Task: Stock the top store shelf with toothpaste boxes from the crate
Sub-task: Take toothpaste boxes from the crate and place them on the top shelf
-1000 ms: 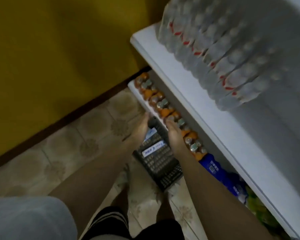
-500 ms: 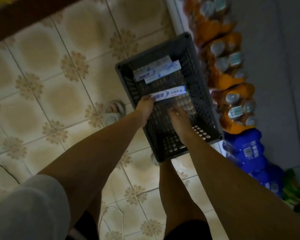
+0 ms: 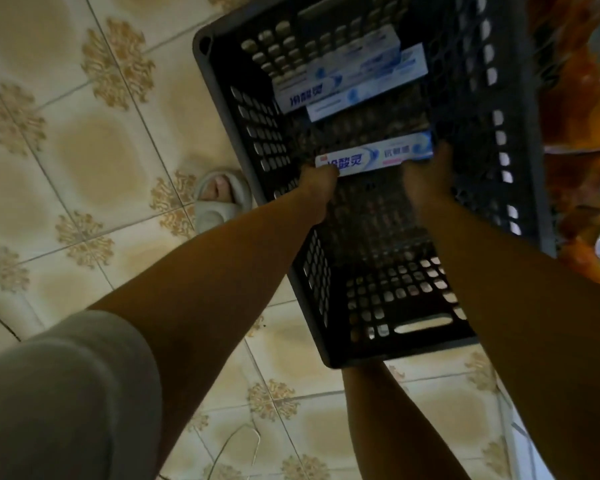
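A floor of cream tiles (image 3: 94, 161) with brown flower patterns is filling the left and near parts of the view, seen from above in dim light. A dark grey plastic crate (image 3: 253, 140) with latticed walls and bottom is sitting on this floor, taking up the centre and far right. The person's two bare forearms are reaching from the near edge down into the crate, with a pale short sleeve (image 3: 66, 393) showing at the near left. A bare leg is standing below the crate's near end.

To the right of the crate, orange bottles (image 3: 582, 109) are showing as a blur, too unclear to describe further.

Inside the crate, at its far end, two white and blue toothpaste boxes (image 3: 357, 81) are lying side by side, touching, angled across the bottom. Nearer, around the crate's middle, a third toothpaste box (image 3: 371, 155) is lying crosswise, with blue lettering on its left half.

The left hand (image 3: 317, 178) is gripping the left end of this third box, fingers curled under it. The right hand (image 3: 430, 178) is grasping the right end, fingers wrapping up around the end. So both grips are closed on the same box, one at each end. Whether the box is resting on the crate bottom or lifted just off it cannot be told.

Left of the crate, a foot in a pale open-toed slipper (image 3: 222, 199) is standing on the tiles, just beside the crate's wall.
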Demonstrator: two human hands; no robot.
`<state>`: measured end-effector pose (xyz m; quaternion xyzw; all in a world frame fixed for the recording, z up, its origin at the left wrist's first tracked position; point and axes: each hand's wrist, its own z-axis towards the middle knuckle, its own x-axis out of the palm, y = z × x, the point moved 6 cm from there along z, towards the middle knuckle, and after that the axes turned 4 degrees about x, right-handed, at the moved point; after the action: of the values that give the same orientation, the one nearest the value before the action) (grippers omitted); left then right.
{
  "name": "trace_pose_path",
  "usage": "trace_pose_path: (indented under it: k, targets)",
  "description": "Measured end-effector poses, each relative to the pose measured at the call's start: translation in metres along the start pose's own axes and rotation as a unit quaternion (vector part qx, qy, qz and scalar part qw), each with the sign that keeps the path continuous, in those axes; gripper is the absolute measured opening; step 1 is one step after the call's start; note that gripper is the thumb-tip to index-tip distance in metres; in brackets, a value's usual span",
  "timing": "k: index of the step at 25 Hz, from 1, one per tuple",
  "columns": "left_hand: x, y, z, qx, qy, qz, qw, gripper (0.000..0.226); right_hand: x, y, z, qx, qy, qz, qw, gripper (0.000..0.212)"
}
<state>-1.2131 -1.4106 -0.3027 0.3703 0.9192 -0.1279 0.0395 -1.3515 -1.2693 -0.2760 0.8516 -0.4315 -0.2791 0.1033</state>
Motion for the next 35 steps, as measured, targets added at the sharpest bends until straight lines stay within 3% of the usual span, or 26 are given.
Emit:
trace_pose_path:
  k: [4,9,15,18,21,25,28,32,35]
  targets:
    - [0.008,0.009,0.012,-0.007,0.016,0.020,1.000,0.040,0.010,-0.011,0.028,0.044,-0.024,-0.010,0.999,0.069]
    - [-0.002,0.000,0.009,0.013,0.004,0.051,0.999,0.042,0.008,-0.040,0.037,0.163,0.034,-0.039,0.985,0.052]
    - [-0.019,-0.014,-0.031,0.037,0.013,0.066,0.997,0.046,-0.024,-0.053,-0.018,0.180,0.015,0.155,0.971,0.047]
    - [-0.031,-0.024,-0.071,0.045,0.002,0.073,0.996,0.038,-0.040,-0.052,-0.058,0.213,0.003,0.244,0.946,0.032]
    - [-0.037,-0.038,-0.121,0.105,0.011,0.099,0.989,0.041,-0.047,-0.054,-0.091,0.249,0.005,0.340,0.907,0.044]
    - [-0.047,-0.047,-0.166,0.109,0.050,0.080,0.990,0.063,-0.066,-0.024,-0.134,0.187,0.067,0.391,0.899,0.047]
    - [-0.060,-0.057,-0.199,0.089,0.044,0.082,0.992,0.066,-0.084,-0.005,-0.169,0.150,0.118,0.404,0.895,0.046]
    - [-0.073,-0.073,-0.254,0.084,0.034,0.058,0.994,0.046,-0.105,0.026,-0.219,0.119,0.143,0.435,0.881,0.040]
    - [-0.078,-0.099,-0.304,0.103,0.036,0.020,0.994,0.032,-0.122,0.052,-0.261,0.102,0.172,0.435,0.878,0.057]
